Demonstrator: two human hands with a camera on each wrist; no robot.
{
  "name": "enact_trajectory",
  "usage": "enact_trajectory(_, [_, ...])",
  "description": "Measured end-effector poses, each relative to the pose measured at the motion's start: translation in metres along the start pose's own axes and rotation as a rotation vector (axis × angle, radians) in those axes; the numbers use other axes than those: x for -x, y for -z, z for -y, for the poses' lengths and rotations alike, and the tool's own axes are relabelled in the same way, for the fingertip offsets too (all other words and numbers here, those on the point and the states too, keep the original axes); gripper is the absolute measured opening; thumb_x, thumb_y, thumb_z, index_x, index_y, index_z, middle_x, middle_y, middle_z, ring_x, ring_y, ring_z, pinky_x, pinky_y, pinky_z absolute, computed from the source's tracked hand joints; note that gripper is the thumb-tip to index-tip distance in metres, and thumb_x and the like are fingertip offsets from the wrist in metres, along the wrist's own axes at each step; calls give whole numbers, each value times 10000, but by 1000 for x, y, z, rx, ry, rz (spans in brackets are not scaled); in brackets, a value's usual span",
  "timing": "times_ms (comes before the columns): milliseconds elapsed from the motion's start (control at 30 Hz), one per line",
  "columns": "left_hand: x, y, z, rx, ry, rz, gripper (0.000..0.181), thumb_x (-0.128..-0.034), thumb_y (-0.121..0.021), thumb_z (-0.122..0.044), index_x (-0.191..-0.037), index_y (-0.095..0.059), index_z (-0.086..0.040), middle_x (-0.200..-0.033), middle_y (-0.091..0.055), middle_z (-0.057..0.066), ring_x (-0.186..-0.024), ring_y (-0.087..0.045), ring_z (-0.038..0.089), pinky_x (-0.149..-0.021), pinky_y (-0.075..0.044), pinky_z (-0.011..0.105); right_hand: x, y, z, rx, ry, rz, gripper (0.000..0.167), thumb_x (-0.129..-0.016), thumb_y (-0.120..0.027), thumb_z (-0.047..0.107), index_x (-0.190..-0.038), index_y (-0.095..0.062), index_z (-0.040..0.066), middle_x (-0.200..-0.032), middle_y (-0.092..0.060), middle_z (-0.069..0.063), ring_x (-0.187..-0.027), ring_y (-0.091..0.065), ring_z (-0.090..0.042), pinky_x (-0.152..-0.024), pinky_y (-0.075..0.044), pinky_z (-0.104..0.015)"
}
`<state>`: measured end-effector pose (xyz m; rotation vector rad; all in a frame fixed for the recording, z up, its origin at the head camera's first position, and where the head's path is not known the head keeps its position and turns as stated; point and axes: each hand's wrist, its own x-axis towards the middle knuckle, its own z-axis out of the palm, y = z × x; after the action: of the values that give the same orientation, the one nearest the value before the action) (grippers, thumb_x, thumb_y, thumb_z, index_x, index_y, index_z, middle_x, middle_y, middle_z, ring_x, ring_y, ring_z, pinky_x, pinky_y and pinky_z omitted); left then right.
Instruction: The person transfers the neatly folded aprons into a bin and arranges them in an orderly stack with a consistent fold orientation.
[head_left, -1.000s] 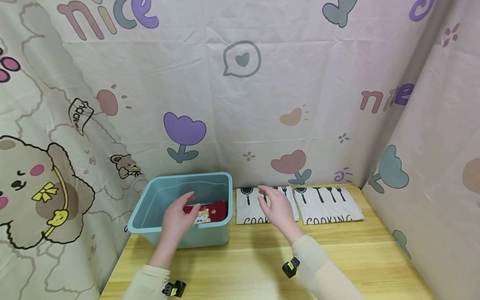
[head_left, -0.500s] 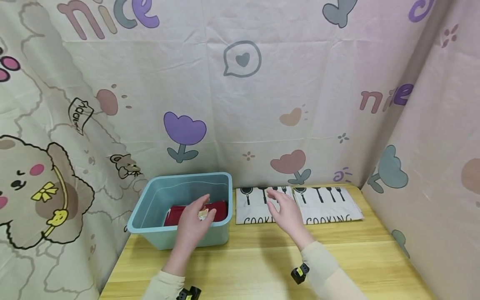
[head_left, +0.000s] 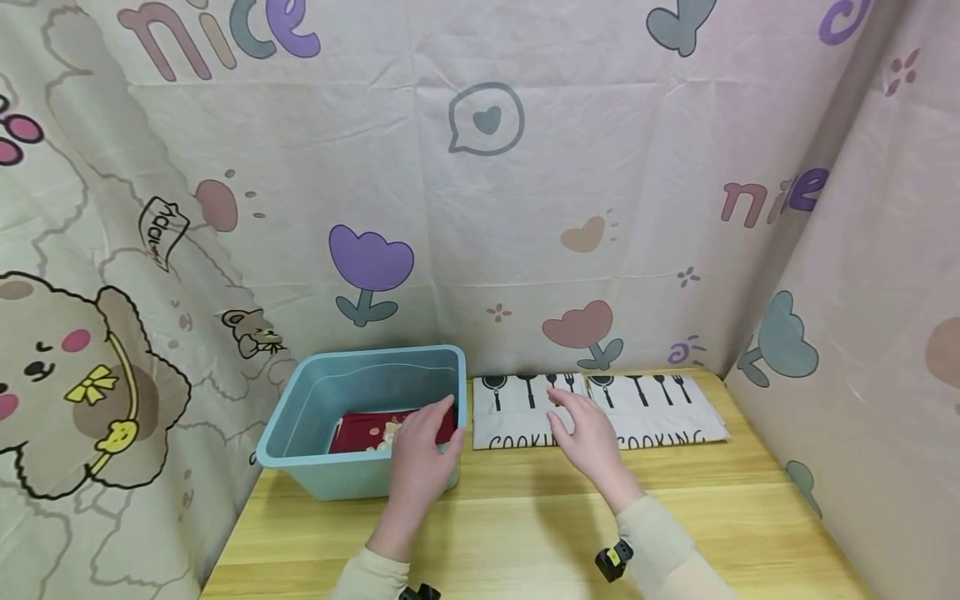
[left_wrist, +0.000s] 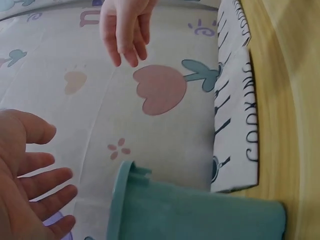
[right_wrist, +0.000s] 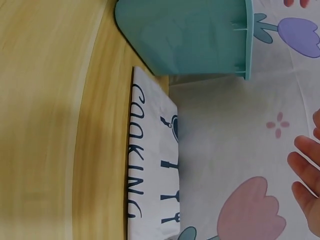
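The left hand [head_left: 422,454] and right hand [head_left: 591,442] are loose, holding nothing, in the air near the blue plastic tub [head_left: 356,479] and the two folded white COOKING cloths [head_left: 513,418] beside it. To lift a cloth well, it should help to slip fingers gently under both edges and keep its folds flat. A flat red printed thing [head_left: 360,433] lies in the tub, on a yellow wood-grain table [head_left: 517,525] by a cartoon-print curtain [head_left: 487,217].

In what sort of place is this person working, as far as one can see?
Probably a makeshift tabletop work corner: a wood-grain table closed in by printed curtains, with a blue-green bin and two folded white cloths. The room beyond is hidden.
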<state>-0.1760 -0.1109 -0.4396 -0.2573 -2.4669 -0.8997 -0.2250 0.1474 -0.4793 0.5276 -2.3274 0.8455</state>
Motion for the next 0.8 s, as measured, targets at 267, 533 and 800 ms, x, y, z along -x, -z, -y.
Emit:
enact_trajectory(267, [5, -22, -13, -3, -131, -92, 476, -842, -793, -206, -1281, -650, -90, -1257, -661, 80, -1163, -579, 293, -994, -432, 527, 10, 4, -9, -2, 0, -49, 364, -868, -726, 71, -1220, -656, 11, -1173, -687, -137, -1094, -614, -354, -981, -449, -507])
enact_trajectory(533, [20, -49, -26, 69, -192, -86, 455, -837, -792, -158, -1267, -658, -93, -1263, -661, 60, -1166, -596, 266, -988, -457, 509, 23, 1, -20, 16, -30, -41, 356, -858, -726, 54, -1198, -653, -19, -1151, -690, -159, -1070, -614, -380, -989, -430, -530])
enact_trajectory(800, [29, -76, -26, 150, -115, -37, 463, -852, -775, -146, -1291, -640, -89, -1289, -643, 53, -1194, -575, 261, -1015, -436, 494, 40, -7, -37, 30, -109, -5, 362, -860, -727, 65, -1206, -650, -8, -1180, -680, -158, -1063, -614, -374, -942, -456, -537])
